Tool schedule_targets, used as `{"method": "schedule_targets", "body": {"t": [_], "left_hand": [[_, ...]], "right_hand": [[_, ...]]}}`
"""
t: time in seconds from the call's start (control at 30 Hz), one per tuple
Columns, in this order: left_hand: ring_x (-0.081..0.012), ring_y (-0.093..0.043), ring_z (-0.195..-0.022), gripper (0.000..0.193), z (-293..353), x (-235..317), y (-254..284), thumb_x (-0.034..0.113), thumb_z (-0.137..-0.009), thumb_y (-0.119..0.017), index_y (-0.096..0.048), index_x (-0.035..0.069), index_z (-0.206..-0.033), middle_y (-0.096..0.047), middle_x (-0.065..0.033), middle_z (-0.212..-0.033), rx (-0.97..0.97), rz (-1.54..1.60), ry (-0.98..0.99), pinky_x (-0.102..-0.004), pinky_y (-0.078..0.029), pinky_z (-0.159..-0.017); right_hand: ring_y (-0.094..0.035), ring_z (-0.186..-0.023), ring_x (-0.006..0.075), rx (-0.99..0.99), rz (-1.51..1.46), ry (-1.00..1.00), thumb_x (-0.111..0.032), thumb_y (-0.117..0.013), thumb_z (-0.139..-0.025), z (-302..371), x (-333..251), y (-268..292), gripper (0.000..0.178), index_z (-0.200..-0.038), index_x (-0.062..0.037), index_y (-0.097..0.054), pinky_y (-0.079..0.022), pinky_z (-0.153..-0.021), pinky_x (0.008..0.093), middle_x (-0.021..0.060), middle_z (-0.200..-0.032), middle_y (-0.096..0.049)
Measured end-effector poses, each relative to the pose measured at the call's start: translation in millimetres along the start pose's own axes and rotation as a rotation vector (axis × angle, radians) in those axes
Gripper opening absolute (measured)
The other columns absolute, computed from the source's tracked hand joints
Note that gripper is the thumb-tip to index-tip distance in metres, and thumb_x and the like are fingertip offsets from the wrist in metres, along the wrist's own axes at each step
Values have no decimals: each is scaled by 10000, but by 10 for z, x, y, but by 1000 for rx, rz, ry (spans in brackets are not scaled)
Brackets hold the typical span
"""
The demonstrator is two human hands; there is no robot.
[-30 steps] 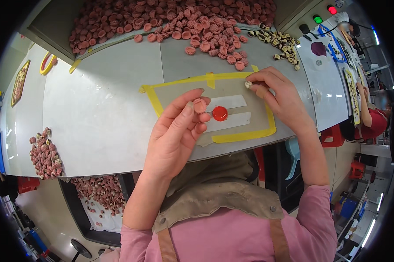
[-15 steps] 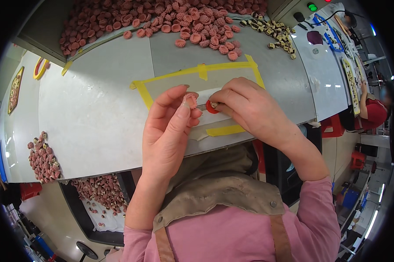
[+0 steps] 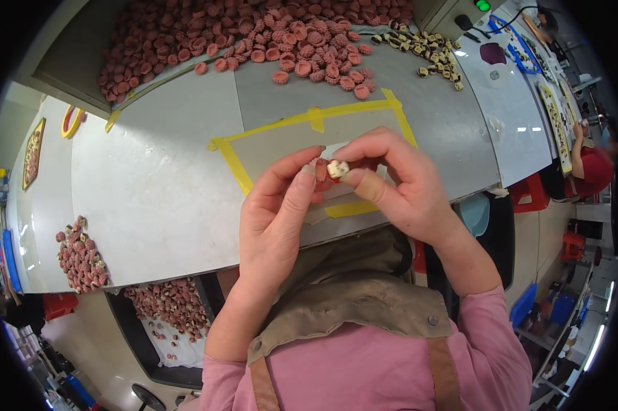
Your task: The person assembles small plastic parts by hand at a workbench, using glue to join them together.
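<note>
Between the thumb and fingers of my left hand is a small pink ridged cup-shaped piece. My right hand pinches a small cream piece with dark marks. The two pieces meet or nearly meet; I cannot tell whether one sits inside the other. Both hands are above a rectangle marked out with yellow tape on the grey table. The red round thing seen earlier under my right fingers is mostly hidden behind the hands.
A big heap of pink cup pieces lies at the back, with cream-and-dark pieces to its right. Joined pieces form a pile at the left front edge. More fill a black tray below. Another person in red works at far right.
My right hand has lifted the cream piece off the red round thing and brought it against the pink piece. My left hand has shifted slightly right. The whole view has turned a little.
</note>
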State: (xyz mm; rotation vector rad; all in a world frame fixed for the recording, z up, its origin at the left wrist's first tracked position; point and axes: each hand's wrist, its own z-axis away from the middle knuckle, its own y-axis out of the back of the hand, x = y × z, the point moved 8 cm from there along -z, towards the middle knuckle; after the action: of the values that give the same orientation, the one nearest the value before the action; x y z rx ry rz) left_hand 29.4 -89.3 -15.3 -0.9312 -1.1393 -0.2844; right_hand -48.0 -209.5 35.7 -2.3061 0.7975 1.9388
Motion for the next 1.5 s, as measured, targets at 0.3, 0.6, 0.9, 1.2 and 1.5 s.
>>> {"method": "schedule_targets", "body": {"t": [0.3, 0.6, 0.9, 1.2, 1.5], "left_hand": [[-121, -576, -1008, 269, 55, 107, -77, 82, -946, -576, -575, -12, -1198, -609, -72, -1105, -22, -305, -324, -256, -479, -862], [-147, -592, -1002, 552, 52, 12, -171, 35, -919, -584, -333, 19, -1411, -616, -113, -1063, -108, -101, -52, -270, -490, -855], [-120, -607, -881, 575, 54, 32, -210, 32, -810, -699, -433, 4, -1319, -625, -86, -981, -77, -426, -268, -256, -503, -788], [-203, -617, -928, 270, 16, 571, 270, 35, -822, -679, -618, 12, -1084, -651, -101, -998, 106, -1191, -461, -304, -492, -820], [-306, -567, -1083, 240, 555, 1699, 2372, 204, -940, -556, -603, 50, -1119, -625, -125, -1137, 790, -2251, -213, -390, -437, -921]], "right_hand": [[-584, -864, 176, 14, -22, -87, -105, -647, -889, 99, 89, -118, 187, -1051, -37, -583, -474, -772, 282, 72, -964, -605], [-563, -915, 224, -26, 408, 423, -177, -760, -765, 130, -234, -101, 332, -1046, -66, -620, -494, -765, 310, 66, -1038, -565], [-560, -842, 232, 43, 423, 436, -35, -776, -676, 125, -186, -119, 333, -972, -72, -626, -485, -696, 309, 56, -939, -569], [-584, -854, 259, 60, 553, 386, -99, -754, -738, 57, -187, 150, 341, -1056, -70, -636, -475, -775, 351, 86, -990, -602], [-591, -863, 215, 325, 700, -11, -136, -628, -874, -342, 541, 1583, 259, -1109, -30, -604, -484, -758, 327, 98, -1020, -590]]}}
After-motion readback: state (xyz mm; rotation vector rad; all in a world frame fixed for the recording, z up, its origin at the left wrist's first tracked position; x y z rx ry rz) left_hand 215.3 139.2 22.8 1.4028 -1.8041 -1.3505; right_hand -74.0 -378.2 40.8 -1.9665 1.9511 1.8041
